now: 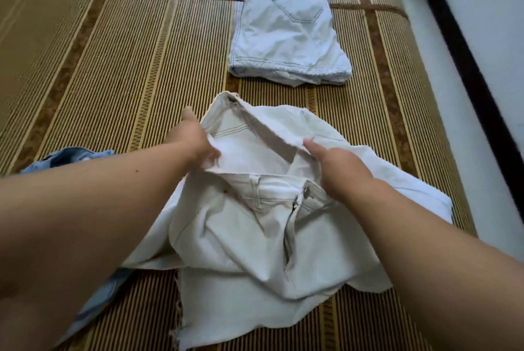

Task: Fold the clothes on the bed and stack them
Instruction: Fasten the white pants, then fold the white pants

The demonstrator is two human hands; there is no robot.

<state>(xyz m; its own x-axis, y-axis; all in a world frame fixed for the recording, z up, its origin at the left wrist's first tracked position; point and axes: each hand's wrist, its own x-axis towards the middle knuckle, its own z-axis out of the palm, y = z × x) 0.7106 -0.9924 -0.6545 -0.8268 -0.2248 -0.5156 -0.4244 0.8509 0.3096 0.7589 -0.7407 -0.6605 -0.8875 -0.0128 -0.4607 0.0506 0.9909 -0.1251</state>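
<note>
In the head view, a pair of cream trousers (pixel 255 223) is seen spread on a woven mat (pixel 113 67) with brown and yellow stripes, directly below the camera. The waistband, with its button and open zip, is turned upward near the middle of the heap, and a leg section is doubled back over it toward the far side, so that a frayed hem lies across the top.

The left hand (pixel 192 138) is closed on the left edge of that doubled-back section; its thumb is raised and its fingers are tucked into the cloth. The right hand (pixel 331 160) is closed on the frayed hem at the right, with the forefinger laid on top; the other fingers are hidden under the fabric. Both bare forearms are stretched in from the near corners of the view.

Farther along the mat, well apart from the trousers, a folded pale blue garment (pixel 286 38) is laid flat with a back pocket facing up. A blue denim garment (pixel 71 156) is partly hidden behind the left forearm. Along the right side, the mat is bordered by a dark strip (pixel 467 67).
</note>
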